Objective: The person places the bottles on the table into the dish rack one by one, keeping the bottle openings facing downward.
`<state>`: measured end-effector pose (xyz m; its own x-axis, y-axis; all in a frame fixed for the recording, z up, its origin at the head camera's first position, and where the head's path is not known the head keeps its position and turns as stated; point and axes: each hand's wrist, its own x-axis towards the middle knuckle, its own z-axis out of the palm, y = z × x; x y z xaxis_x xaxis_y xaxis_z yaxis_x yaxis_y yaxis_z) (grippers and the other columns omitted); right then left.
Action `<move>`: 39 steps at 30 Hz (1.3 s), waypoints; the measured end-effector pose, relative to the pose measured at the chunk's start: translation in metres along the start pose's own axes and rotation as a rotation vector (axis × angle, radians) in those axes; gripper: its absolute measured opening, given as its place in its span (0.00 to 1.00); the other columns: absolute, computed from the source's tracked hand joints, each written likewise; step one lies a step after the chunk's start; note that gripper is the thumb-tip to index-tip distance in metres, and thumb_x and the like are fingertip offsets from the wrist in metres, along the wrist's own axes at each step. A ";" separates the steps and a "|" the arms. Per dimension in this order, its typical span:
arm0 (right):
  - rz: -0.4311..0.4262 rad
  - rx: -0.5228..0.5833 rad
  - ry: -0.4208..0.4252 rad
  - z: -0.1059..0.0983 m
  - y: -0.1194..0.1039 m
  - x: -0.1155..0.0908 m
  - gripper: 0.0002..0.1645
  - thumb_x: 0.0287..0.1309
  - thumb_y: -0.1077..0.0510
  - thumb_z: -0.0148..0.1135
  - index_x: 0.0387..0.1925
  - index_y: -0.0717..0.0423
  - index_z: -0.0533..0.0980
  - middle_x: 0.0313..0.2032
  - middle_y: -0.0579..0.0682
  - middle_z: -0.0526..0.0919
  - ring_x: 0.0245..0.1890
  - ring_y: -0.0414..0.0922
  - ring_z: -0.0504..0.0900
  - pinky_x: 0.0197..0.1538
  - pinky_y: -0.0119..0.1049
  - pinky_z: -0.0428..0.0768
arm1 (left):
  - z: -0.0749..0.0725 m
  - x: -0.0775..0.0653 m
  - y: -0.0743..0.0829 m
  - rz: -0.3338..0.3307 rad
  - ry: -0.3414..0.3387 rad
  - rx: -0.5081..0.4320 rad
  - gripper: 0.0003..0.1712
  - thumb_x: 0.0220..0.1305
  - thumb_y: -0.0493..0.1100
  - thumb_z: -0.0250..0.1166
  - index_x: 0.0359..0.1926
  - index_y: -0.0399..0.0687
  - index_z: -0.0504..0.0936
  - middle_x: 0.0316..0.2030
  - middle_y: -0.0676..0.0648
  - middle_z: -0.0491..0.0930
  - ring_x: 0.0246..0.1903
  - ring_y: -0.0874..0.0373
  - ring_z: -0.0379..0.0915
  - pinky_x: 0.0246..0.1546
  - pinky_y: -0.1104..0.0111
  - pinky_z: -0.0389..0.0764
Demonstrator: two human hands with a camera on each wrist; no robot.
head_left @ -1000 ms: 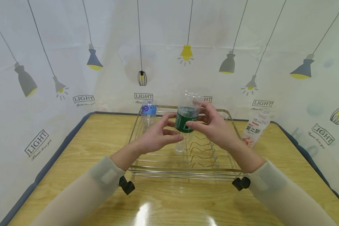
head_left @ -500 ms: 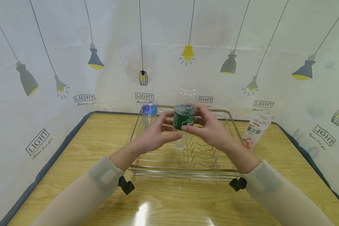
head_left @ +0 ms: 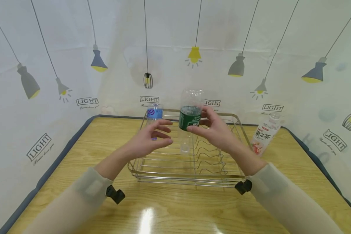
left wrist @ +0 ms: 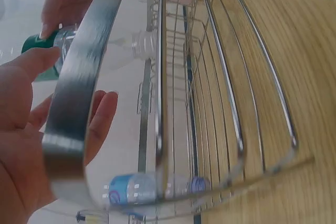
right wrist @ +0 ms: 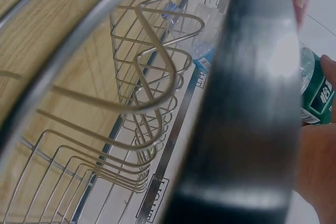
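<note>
A clear plastic bottle with a green label (head_left: pixel 190 117) hangs upside down over the wire dish rack (head_left: pixel 190 176), its neck pointing downward. My right hand (head_left: pixel 219 130) grips it round the label from the right. To the left of that bottle, apart from it in the head view, is my left hand (head_left: pixel 147 138), with fingers loosely bent and holding nothing. Behind the left hand a blue-labelled bottle (head_left: pixel 154 113) stands upside down in the rack's left part; its purple cap (left wrist: pixel 198 184) points down among the wires. The left wrist view shows the green-labelled bottle's neck (left wrist: pixel 144 44) above the wires.
A bottle with a white and pink label (head_left: pixel 264 136) stands on the wooden table (head_left: pixel 90 143), right of the rack. Wavy wire dividers (head_left: pixel 209 152) fill the rack's right half. A lamp-printed backdrop (head_left: pixel 169 32) surrounds the table's back and sides.
My left hand has come off the green-labelled bottle and moved left. My right hand has shifted slightly left, keeping hold of the bottle, which now hangs more upright.
</note>
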<state>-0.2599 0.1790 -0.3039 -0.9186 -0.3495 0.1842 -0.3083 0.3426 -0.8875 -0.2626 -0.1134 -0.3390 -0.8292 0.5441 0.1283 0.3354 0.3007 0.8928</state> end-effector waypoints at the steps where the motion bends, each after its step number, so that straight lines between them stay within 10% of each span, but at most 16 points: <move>1: 0.005 0.003 0.004 -0.001 0.000 0.001 0.47 0.71 0.55 0.75 0.82 0.47 0.61 0.69 0.56 0.75 0.68 0.57 0.80 0.63 0.49 0.86 | -0.004 -0.004 -0.002 0.000 0.007 0.019 0.34 0.77 0.48 0.71 0.79 0.59 0.70 0.70 0.43 0.77 0.67 0.45 0.80 0.63 0.50 0.87; 15: 0.021 0.021 0.016 -0.010 -0.003 0.017 0.46 0.72 0.52 0.74 0.81 0.47 0.61 0.69 0.55 0.75 0.66 0.54 0.80 0.63 0.47 0.85 | -0.048 -0.049 -0.033 -0.023 0.212 0.309 0.23 0.77 0.46 0.70 0.68 0.47 0.83 0.61 0.40 0.80 0.45 0.50 0.79 0.41 0.64 0.85; 39: 0.005 0.045 0.055 -0.003 -0.034 0.038 0.46 0.73 0.49 0.73 0.82 0.45 0.59 0.70 0.53 0.75 0.66 0.52 0.81 0.68 0.52 0.85 | -0.038 -0.056 -0.059 -0.161 0.156 0.268 0.28 0.80 0.54 0.66 0.72 0.46 0.78 0.60 0.39 0.80 0.49 0.49 0.78 0.41 0.61 0.83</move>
<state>-0.2855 0.1566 -0.2650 -0.9327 -0.2993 0.2013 -0.2932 0.3039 -0.9065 -0.2535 -0.1916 -0.3825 -0.9324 0.3529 0.0779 0.2831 0.5792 0.7644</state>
